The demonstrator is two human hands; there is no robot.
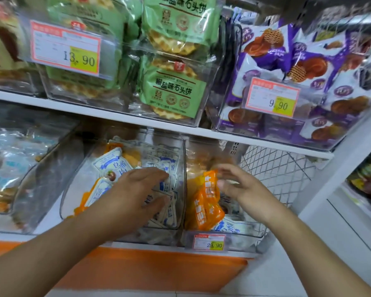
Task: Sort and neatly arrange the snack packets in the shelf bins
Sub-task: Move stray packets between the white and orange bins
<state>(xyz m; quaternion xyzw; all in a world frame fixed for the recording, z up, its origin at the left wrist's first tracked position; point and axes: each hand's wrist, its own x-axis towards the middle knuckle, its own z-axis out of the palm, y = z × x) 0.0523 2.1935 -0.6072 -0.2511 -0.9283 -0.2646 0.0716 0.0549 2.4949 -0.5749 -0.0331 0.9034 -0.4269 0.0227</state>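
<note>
One head-worn camera looks forward and down, close to the lower shelf's clear bins. Both forearms reach in from the near edge. The upper shelf crosses above, tilted, its bins near the lens.

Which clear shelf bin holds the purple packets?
The upper-right bin, tagged 9.90; its neighbour, tagged 13.90, holds green packets.
</note>
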